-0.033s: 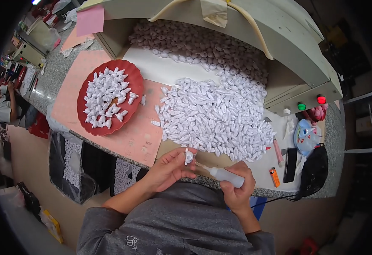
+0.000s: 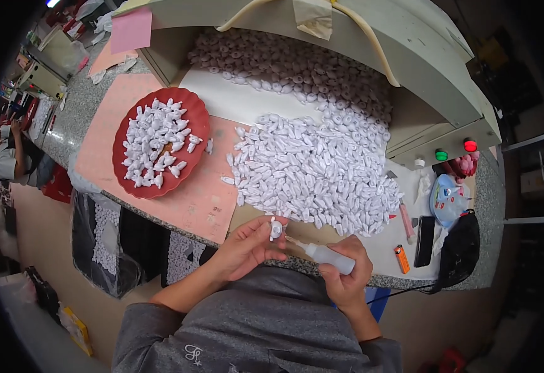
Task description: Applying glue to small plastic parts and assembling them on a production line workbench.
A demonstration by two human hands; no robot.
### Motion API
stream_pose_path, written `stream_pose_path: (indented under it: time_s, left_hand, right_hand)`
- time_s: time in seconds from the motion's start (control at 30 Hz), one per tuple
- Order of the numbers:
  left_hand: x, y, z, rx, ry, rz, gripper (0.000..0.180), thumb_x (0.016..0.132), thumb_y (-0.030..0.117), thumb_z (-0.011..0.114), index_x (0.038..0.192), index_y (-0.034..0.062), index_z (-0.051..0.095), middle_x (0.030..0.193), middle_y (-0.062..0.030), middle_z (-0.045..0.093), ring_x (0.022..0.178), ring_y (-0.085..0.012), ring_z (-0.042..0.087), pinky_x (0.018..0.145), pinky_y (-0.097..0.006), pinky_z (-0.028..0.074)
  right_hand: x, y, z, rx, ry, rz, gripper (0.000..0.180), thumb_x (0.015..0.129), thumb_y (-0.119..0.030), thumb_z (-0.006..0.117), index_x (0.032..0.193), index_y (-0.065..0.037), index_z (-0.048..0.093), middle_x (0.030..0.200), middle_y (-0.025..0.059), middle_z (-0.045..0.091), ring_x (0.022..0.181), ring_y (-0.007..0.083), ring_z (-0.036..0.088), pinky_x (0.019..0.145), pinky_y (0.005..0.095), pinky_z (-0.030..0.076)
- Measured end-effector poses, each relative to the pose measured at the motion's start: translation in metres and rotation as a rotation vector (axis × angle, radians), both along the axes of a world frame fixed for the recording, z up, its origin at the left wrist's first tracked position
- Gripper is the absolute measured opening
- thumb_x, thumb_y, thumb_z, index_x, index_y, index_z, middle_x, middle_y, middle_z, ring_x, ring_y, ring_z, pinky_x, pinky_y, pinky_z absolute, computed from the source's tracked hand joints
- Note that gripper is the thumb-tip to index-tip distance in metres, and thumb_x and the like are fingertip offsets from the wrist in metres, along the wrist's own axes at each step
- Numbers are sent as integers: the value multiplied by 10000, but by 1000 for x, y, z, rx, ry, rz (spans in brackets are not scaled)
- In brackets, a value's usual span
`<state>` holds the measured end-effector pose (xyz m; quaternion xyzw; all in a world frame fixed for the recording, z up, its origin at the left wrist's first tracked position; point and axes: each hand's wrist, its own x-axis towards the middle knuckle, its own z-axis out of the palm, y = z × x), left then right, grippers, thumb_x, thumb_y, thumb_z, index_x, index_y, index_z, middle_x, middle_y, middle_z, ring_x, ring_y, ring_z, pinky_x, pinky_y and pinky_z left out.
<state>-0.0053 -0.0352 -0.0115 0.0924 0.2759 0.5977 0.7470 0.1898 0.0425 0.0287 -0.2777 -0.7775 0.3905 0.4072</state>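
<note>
Between the thumb and fingers of my left hand (image 2: 248, 247) is a small white figurine (image 2: 276, 230) with stubby parts sticking out. My right hand (image 2: 350, 271) grips a translucent squeeze bottle (image 2: 330, 258), tilted so that its thin nozzle points left at the figurine. Whether the tip touches it I cannot tell. Just beyond both hands spreads a large heap of white oval pieces (image 2: 309, 168). To the left, a red scalloped plate (image 2: 127, 176) bears many similar white figurines.
A grey hood (image 2: 421, 50) arches over more white pieces behind the heap. On the right lie an orange lighter (image 2: 402, 259), a black phone (image 2: 425, 241), a blue dish (image 2: 444, 202) and a black bag (image 2: 461, 252). Lined bins (image 2: 105, 239) stand below the left edge. Another person (image 2: 13, 155) sits far left.
The squeeze bottle and my right hand have shifted very slightly left. My left hand keeps the figurine in the same place.
</note>
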Motion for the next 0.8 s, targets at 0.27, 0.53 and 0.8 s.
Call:
stream_pose_path:
  time_s: [0.27,0.53,0.8]
  left_hand:
    - [3,-2,-1,-13,-33,8,355,955,262,415,1211,24,477,967,-52,572,908,-122,553,791,-320,490]
    - [1,-1,1,-20,-35,-7,349,955,258,414,1205,23,480,960,-55,576,889,-132,558,790,-328,487]
    - [2,-1,2,-15,-9,-9,342,954,253,420,1199,24,487,951,-55,575,881,-133,560,788,-330,489]
  right_hand:
    - [-2,1,-1,53,-21,-3,315,772,-219,687,932,-12,511,785,104,555,656,193,495,580,295,397]
    - [-4,2,-2,37,-38,-5,312,757,-197,700,933,-12,521,780,106,555,651,198,496,579,299,399]
    - [-5,2,0,71,-36,0,315,744,-179,708,929,0,526,751,108,544,637,202,497,572,299,399]
